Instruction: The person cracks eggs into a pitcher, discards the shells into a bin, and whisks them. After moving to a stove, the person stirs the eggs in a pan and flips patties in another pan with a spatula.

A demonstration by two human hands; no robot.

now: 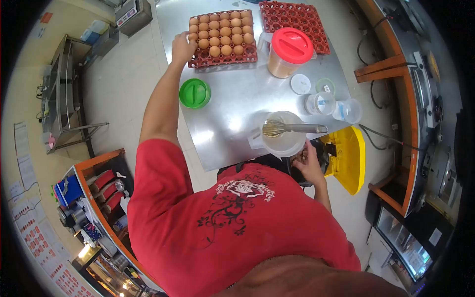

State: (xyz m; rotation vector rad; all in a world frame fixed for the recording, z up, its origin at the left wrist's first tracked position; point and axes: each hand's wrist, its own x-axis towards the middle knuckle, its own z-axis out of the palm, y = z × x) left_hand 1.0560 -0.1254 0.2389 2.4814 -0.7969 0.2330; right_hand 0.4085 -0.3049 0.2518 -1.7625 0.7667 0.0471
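Note:
My left hand [183, 48] is at the left edge of a red egg tray [225, 61] with rows of brown eggs [225, 31]. Its fingers curl round an egg at that edge, partly hidden by the hand. My right hand [310, 166] is beside a translucent plastic jug [284, 143], over a black-lined bin [320, 157] with brown pieces in it that look like eggshells. The fingers of this hand are apart, with the fingertips near the jug's side. A wire whisk [277, 128] lies across the jug's mouth.
At the back right is a red egg tray without eggs [297, 22]. A red-lidded pitcher [292, 49], green lid [194, 93], white lid [301, 84] and two clear tubs [320, 103] stand on the steel table [227, 99]. The bin's yellow lid [352, 161] hangs open.

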